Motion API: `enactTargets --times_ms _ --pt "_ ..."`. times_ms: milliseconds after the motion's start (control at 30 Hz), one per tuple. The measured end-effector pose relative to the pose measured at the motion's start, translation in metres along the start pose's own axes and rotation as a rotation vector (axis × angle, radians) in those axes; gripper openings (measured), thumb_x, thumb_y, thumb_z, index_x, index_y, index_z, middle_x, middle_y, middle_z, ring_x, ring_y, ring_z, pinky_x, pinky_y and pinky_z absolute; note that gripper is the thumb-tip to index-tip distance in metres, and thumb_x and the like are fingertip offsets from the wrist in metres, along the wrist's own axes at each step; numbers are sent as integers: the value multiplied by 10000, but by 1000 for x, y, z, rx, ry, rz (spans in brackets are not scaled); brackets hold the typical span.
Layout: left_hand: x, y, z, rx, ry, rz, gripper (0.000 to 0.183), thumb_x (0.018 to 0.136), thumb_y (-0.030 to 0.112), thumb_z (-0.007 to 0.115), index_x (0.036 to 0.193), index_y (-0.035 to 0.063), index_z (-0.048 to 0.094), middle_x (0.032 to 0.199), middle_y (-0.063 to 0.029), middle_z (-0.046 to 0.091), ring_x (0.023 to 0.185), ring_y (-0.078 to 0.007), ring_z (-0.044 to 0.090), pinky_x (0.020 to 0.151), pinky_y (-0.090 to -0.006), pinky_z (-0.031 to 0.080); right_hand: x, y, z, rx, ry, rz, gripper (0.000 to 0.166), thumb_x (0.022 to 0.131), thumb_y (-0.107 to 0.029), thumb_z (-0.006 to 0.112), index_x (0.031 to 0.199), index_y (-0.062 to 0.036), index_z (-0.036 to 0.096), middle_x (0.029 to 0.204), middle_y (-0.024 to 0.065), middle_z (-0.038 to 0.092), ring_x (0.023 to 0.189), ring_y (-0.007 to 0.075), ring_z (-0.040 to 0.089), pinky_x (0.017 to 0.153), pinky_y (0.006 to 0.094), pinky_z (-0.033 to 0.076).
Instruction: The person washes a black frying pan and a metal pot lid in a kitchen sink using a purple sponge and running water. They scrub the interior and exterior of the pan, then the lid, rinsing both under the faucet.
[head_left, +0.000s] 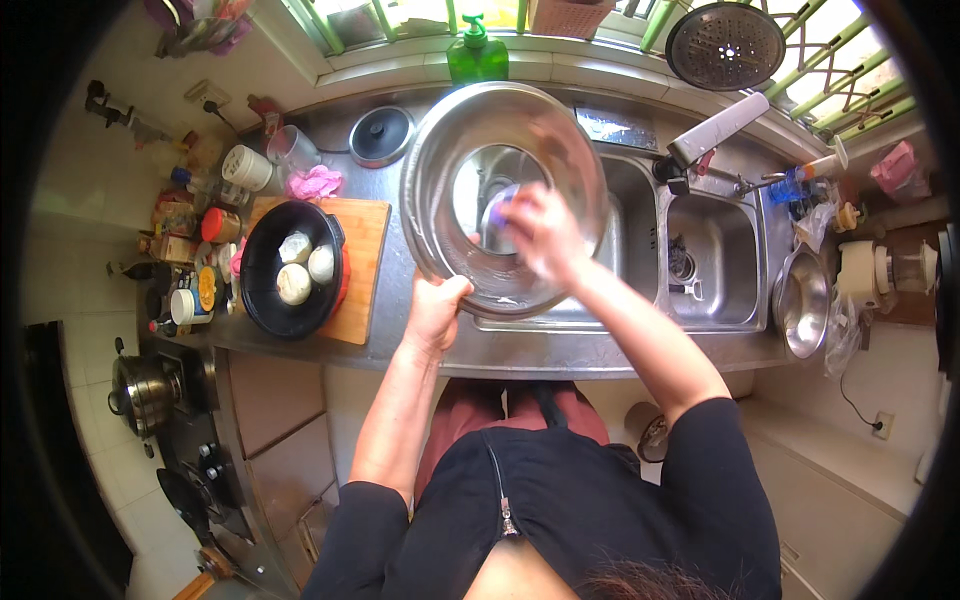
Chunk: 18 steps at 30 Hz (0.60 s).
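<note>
Tilted over the left sink basin is a large stainless steel bowl (574, 165), its mouth facing me. My left hand (435, 311) grips its near left rim, with the thumb pressed over the edge. Inside the bowl, my right hand (551, 236) is blurred by motion and holds a small purple scrubber (502, 206) against or close to the bottom. The scrubber's exact kind is too blurred to tell. Streaks of whitish suds cling to the bowl's lower inner wall. Much of the left sink basin (634, 225) is hidden behind the bowl.
A black pot (251, 304) with three round whitish pieces stands on a wooden cutting board (364, 277) at left. Right of the bowl are a faucet (716, 135) and second sink basin (724, 285). A green pump bottle (478, 60) stands behind. Jars (247, 168) crowd the left wall.
</note>
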<state>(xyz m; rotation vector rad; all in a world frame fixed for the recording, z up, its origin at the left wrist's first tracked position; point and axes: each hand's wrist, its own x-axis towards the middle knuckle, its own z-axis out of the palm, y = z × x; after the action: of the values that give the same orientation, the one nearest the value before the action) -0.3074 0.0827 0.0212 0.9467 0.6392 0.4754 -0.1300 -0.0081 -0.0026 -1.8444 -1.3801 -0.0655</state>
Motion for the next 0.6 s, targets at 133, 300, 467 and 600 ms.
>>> enactTargets --times_ms 133,300,467,600 --pt "0 10 -17 -33 -18 -17 546 673 -116 450 1205 -38 545 1152 -105 621 934 -165 597 778 -258 491 -25 9 -18 -290 -169 9 215 744 -175 737 945 -115 691 977 69 600 898 270 575 801 381 503" --pt "-12 -3 4 -49 -100 -167 559 679 -105 461 1224 -16 549 1176 -107 616 893 -131 600 702 -232 491 27 21 -12 -228 213 277 129 786 -142 698 896 -76 683 976 99 608 911 295 576 795 398 486" --pt "-7 -16 -21 193 -23 -185 564 647 -89 506 1206 -23 546 1155 -119 629 945 -151 598 745 -240 469 20 -31 1 -58 -324 -288 189 647 -100 730 830 -133 699 975 42 617 866 249 565 806 364 470" --pt "-12 -11 -10 190 -80 -115 527 665 -91 482 1181 -31 567 1092 -61 625 938 -138 593 778 -247 473 43 -11 -7 -315 -270 -152 154 667 -126 710 820 -140 711 949 31 609 877 256 559 806 355 478"
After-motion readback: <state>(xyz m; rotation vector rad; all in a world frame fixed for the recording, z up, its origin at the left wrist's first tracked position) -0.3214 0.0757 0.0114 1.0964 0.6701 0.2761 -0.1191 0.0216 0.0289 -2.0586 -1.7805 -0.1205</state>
